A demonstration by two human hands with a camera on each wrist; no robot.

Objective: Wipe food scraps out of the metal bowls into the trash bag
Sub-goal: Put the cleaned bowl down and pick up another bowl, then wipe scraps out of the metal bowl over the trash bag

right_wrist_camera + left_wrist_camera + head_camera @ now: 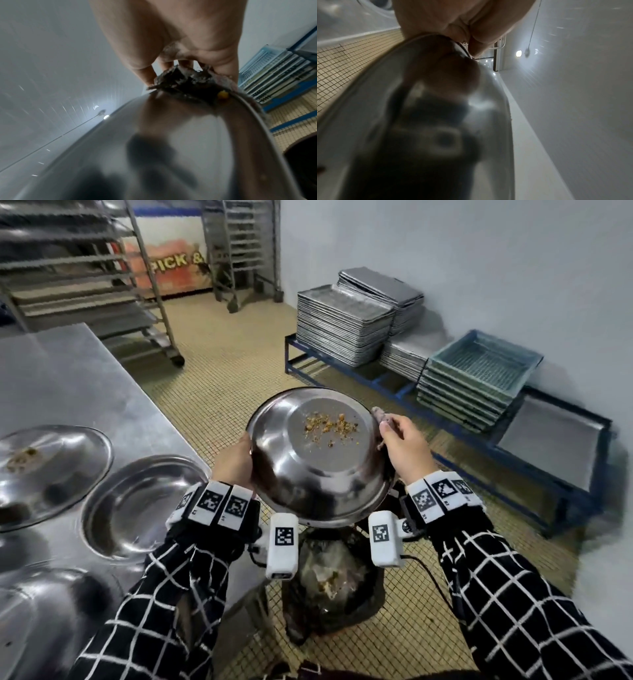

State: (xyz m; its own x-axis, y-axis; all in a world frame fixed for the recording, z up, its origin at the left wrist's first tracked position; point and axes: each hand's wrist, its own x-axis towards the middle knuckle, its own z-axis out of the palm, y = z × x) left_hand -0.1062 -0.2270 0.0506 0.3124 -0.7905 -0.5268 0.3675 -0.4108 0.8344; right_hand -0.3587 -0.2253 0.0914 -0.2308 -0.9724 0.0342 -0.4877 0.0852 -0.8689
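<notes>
head view has the metal bowl [318,460] held up in the air, off the right edge of the tabletop [68,378], tipped so its near rim hangs right over the trash bag [329,583] on the floor. left hand [234,463] grips the left rim, fingers curled round the edge, and the left wrist view shows the same. right hand [406,448] sits at the right rim with its fingers pinched on a grubby rag [381,416], which the right wrist view shows pressed against the rim. the food scraps [330,426] are stuck on the flat bottom, just left of the rag and above the low rim. so i reckon the wipe has to go left into the bowl, then drag toward the body and down to the bag. two more bowls [144,508] sit on the tabletop; the far one clearly has scraps.
</notes>
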